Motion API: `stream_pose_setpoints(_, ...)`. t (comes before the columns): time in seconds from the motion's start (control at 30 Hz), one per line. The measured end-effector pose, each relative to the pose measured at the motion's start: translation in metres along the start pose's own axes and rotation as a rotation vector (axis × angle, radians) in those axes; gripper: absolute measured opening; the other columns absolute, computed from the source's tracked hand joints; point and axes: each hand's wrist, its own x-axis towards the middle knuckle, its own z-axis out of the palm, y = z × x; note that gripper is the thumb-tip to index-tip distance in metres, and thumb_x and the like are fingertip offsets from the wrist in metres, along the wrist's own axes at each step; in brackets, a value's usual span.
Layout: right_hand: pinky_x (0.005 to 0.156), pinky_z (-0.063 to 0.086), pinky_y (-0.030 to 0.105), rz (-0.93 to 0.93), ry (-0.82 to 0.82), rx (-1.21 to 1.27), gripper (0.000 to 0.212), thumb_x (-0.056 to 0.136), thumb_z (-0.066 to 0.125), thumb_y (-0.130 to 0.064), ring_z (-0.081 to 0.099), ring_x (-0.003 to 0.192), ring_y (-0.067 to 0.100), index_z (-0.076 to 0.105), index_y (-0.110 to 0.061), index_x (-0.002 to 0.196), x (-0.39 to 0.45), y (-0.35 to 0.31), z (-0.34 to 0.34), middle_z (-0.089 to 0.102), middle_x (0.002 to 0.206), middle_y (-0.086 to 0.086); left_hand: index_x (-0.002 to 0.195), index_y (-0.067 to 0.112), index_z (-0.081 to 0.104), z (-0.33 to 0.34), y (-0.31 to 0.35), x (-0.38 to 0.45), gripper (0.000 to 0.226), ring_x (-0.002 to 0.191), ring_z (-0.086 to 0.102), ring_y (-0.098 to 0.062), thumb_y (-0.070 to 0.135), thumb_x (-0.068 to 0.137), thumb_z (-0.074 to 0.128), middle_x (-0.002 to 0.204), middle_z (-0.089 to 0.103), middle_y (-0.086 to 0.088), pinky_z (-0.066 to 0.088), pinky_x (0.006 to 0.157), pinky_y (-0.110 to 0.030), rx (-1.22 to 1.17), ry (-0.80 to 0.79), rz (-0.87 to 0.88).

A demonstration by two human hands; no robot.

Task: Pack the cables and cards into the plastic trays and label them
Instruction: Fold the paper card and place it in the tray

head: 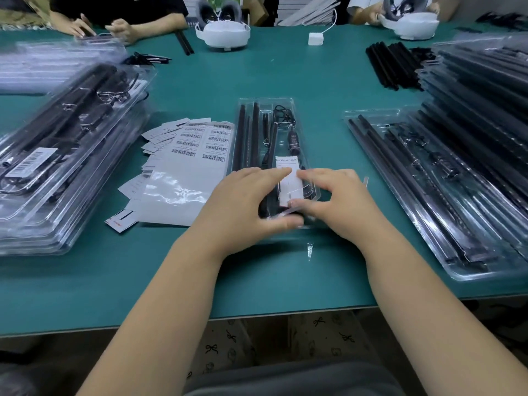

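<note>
A stack of closed trays [57, 167] is sitting at the left edge of the green surface [314, 75], with black rods and cables showing through the clear plastic and a barcode label on the top one. Just right of it, sheets of barcode labels [197, 144] are lying fanned out beside loose cards [160, 132]. At the middle, near the front edge, a clear tray [265, 132] is lying lengthwise, holding black rods, a cable and a white card [288, 178]. The left hand [245, 204] is gripping the tray's near end, fingers lying flat across the top and thumb curling under the near rim. The right hand [340, 201] is pinching the same end, fingertips bending down onto the card area and thumb pressing at the rim. Further right, an open tray [428, 195] of rods and cables is lying at an angle, and a tall stack of trays [483, 98] is rising along the right edge. Loose rods [391, 64] are lying toward the far right corner.
</note>
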Motion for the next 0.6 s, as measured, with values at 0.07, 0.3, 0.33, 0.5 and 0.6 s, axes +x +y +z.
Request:
stream_pose_setpoints(0.07,0.092,0.022,0.006,-0.010,-0.027,-0.010,0.057,0.078,0.073,-0.043,0.031,0.124,0.000,0.057,-0.026,0.130,-0.001,0.001,-0.002,0.055,0.129,-0.013,0.143,0.028,0.040,0.000,0.002,-0.001,0.087,0.136,0.031,-0.014,0.076,0.071,0.036,0.148,0.040,0.011,0.021,0.114,-0.031,0.022,-0.014,-0.035)
stream_pose_setpoints(0.3,0.089,0.021,-0.006,-0.086,-0.237,0.160,0.069,0.081,0.061,0.005,0.037,0.108,-0.030,0.055,-0.063,0.092,-0.003,-0.004,-0.016,0.042,0.107,-0.058,0.146,0.032,0.033,0.003,0.000,0.001,0.078,0.139,0.024,-0.017,0.070,0.080,0.046,0.152,0.029,0.018,0.019,0.115,-0.042,0.119,-0.130,-0.036)
stream_pose_setpoints(0.33,0.094,0.026,-0.001,-0.038,-0.180,0.204,0.062,0.078,0.066,0.001,0.042,0.109,-0.025,0.062,-0.061,0.079,-0.003,-0.003,-0.017,0.048,0.114,-0.050,0.146,0.032,0.034,0.002,-0.001,0.002,0.077,0.138,0.025,-0.018,0.070,0.080,0.048,0.152,0.030,0.018,0.019,0.114,-0.041,0.121,-0.132,-0.031)
stream_pose_setpoints(0.5,0.090,0.039,0.023,0.089,0.064,0.085,0.030,0.068,0.082,-0.021,0.054,0.109,0.002,0.066,-0.045,0.062,-0.004,0.001,-0.017,0.061,0.123,-0.013,0.145,0.034,0.035,0.003,-0.002,0.001,0.077,0.137,0.025,-0.019,0.071,0.079,0.047,0.151,0.031,0.020,0.019,0.114,-0.041,0.124,-0.131,-0.026)
stream_pose_setpoints(0.6,0.093,0.038,0.025,0.008,0.040,-0.042,0.032,0.076,0.074,-0.020,0.053,0.109,0.002,0.064,-0.047,0.061,-0.005,-0.002,-0.018,0.060,0.121,-0.017,0.146,0.034,0.034,0.004,-0.003,0.001,0.078,0.138,0.025,-0.019,0.074,0.079,0.044,0.151,0.030,0.020,0.018,0.115,-0.043,0.141,-0.137,-0.024)
